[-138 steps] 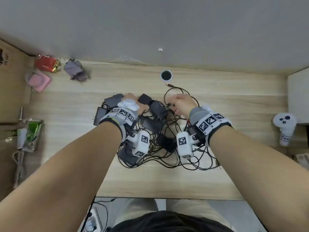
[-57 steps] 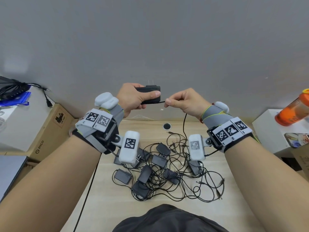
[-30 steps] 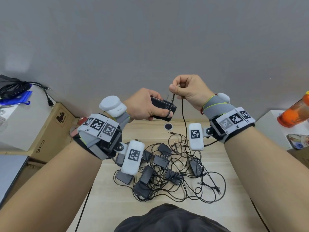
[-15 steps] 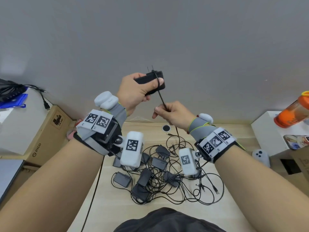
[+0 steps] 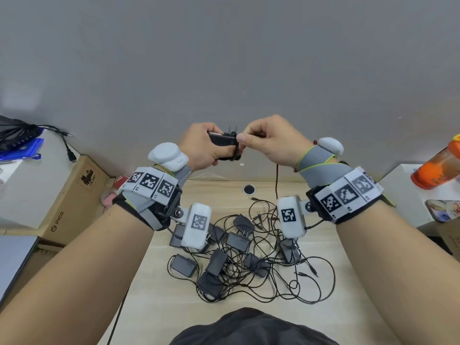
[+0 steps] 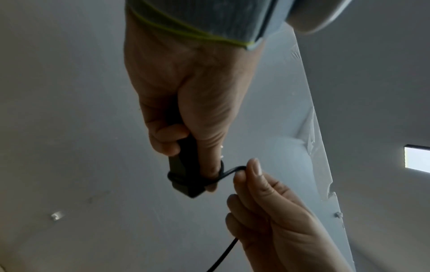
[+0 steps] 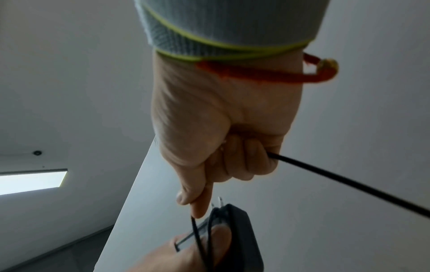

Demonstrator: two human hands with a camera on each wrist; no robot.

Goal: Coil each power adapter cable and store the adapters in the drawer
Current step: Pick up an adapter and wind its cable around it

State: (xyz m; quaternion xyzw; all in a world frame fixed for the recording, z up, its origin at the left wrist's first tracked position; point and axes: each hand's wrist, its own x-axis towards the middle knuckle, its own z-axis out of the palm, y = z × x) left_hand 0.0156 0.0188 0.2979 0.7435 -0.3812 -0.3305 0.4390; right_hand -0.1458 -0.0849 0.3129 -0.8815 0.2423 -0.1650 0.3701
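High above the desk my left hand [image 5: 201, 145] grips a black power adapter [image 5: 222, 140], prongs pointing up. Its thin black cable [image 5: 276, 179] is looped round the adapter's end and over my left thumb in the left wrist view [image 6: 221, 174]. My right hand [image 5: 268, 141] pinches that cable right beside the adapter, thumb and forefinger together [image 7: 195, 204]; the rest of the cable [image 7: 349, 182] runs out of the fist and hangs down to the desk. A tangled heap of several more black adapters [image 5: 239, 257] and cables lies on the wooden desk [image 5: 348, 307]. No drawer is in view.
A cardboard box [image 5: 74, 195] stands left of the desk, with a grey surface carrying black cables [image 5: 20, 135] beyond it. An orange bottle [image 5: 438, 168] rests on a white cabinet at the right. A round black cable hole [image 5: 249, 189] sits at the desk's back edge.
Both hands lifted one adapter out of the heap. The right hand has been circling it with the cable; it came up from below and now pinches the cable close against the adapter's end.
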